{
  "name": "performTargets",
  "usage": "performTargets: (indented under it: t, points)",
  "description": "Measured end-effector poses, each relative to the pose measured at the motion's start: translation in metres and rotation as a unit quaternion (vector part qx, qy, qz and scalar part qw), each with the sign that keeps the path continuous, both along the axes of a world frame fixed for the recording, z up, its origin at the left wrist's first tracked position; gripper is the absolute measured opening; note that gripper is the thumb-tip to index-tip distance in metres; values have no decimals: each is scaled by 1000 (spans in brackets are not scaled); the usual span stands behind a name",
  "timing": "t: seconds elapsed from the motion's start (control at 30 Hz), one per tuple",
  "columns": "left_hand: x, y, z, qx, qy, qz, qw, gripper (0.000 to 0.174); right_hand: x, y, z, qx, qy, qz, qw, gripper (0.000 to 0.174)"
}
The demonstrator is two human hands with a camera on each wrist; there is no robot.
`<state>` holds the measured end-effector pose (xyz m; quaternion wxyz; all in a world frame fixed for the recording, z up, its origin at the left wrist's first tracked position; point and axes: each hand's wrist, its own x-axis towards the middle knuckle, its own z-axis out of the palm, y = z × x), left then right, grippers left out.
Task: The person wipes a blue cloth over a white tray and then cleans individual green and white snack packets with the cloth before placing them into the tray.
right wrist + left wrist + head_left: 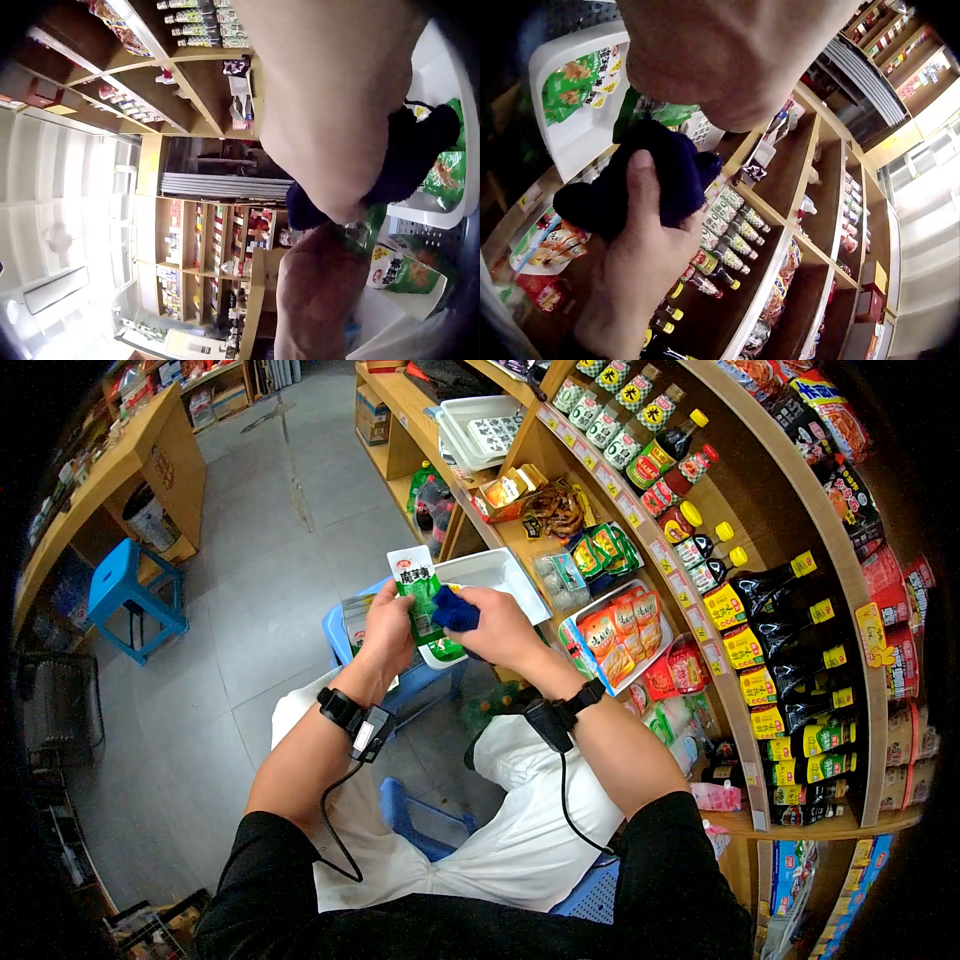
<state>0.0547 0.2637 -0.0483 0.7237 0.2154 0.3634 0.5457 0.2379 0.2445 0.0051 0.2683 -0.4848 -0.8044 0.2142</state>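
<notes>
My left hand holds a green and white snack packet upright by its side. In my right hand is a bunched dark blue cloth, held against the packet's right side. The left wrist view shows the right thumb lying over the cloth, which hides part of the packet. Just beyond the hands is a white tray; similar green packets lie inside it. Another green and white packet sits beside the tray in the right wrist view.
A blue stool is under the tray. On the right, a curved wooden shelf holds sauce bottles and a white tray of orange packets. Another blue stool stands at the left by a wooden counter.
</notes>
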Motion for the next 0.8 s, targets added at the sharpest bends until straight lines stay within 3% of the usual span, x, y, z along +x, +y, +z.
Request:
performTargets:
  t: [0.07,0.17,0.27,0.4,0.63,0.8]
  points:
    - [0,-3,4,-9,31,-4,999,41,2,1,3,-34,10,-40,999,35]
    - [1,-11,18,35,86,-85,992,55,5,7,0,1,114,-128,985,30]
    - [8,-10,-4,68,20,-123,990,60,5,11,-4,33,106,-147,983,32]
    - [13,-16,-8,69,58,-167,982,67,5,10,-8,33,53,-131,989,36]
    - [17,-20,0,48,48,-148,987,60,-6,1,-3,75,65,17,995,42]
    - [17,-23,2,36,32,-140,989,59,-6,1,-3,85,41,-43,995,41]
